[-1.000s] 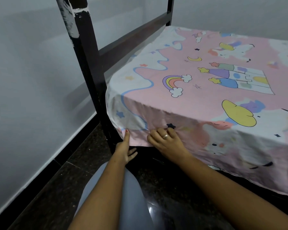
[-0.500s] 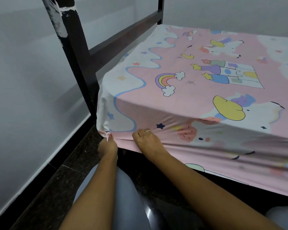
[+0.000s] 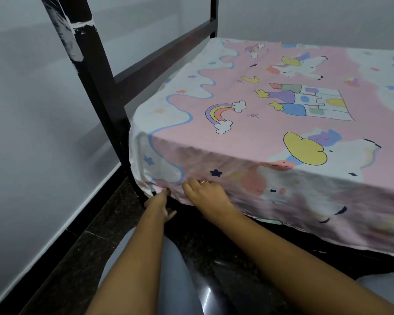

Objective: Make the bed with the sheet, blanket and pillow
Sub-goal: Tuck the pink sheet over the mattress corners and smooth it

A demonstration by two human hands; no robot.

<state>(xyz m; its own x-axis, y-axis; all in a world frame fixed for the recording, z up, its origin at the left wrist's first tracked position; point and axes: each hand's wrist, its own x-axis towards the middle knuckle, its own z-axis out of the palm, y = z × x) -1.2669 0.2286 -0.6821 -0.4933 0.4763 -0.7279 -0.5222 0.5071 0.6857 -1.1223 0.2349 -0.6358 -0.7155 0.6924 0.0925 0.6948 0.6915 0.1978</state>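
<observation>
A pink cartoon-print sheet covers the mattress and hangs over its near side. At the near left corner my left hand reaches up from below; one fingertip touches the sheet's hem, and the other fingers spread loosely underneath. Beside it, my right hand, with a ring on one finger, lies on the sheet's side drop. Its fingers curl into a bunched fold of the fabric low on the mattress edge, and the fingertips are hidden. No blanket or pillow is in view.
The dark bed-frame post and rail stand left of the mattress, close to the grey wall. Dark polished floor runs below. My knee in light trousers is between my arms.
My left hand has let go of the gathered corner and now only touches the hem with a fingertip. My right hand stays bunched in the sheet beside it. The view shifted slightly.
</observation>
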